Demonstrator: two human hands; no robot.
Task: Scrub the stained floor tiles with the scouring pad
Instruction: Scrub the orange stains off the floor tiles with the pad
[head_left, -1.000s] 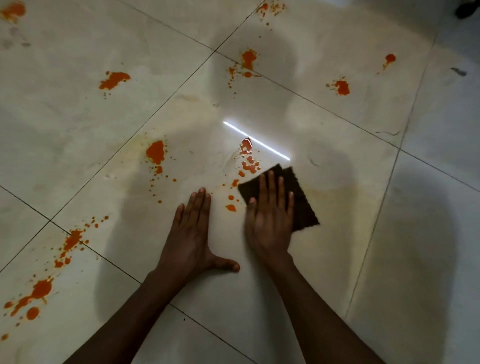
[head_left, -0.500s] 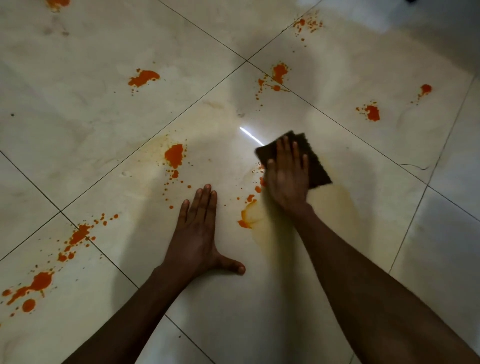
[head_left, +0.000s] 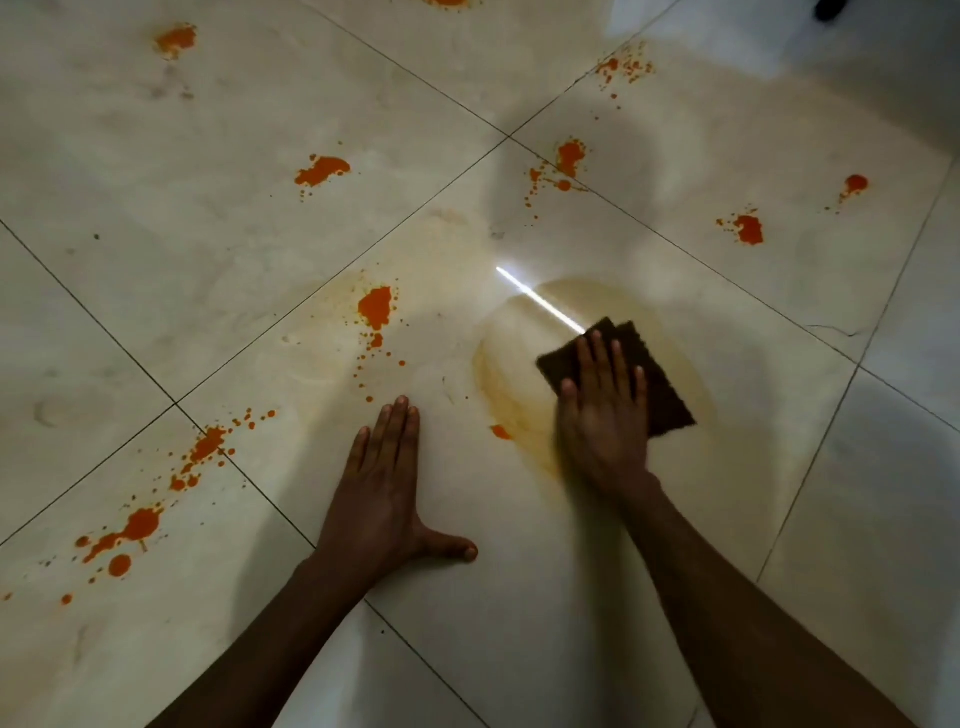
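Right hand is flat, pressing the scouring pad; left hand is splayed on the floor tiles. I'd bear down hard and circle toward the orange spot between the hands.

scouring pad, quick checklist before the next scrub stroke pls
1. Right hand flat on scouring pad: ok.
2. Pad lying flat on the tile: ok.
3. Left hand braced on the floor, off the wet smear: ok.
4. Stain under the pad gone: not ok, a yellow-orange smear rings it.
5. Small spot beside the right hand removed: not ok.
6. Large splat to the left cleaned: not ok, untouched.
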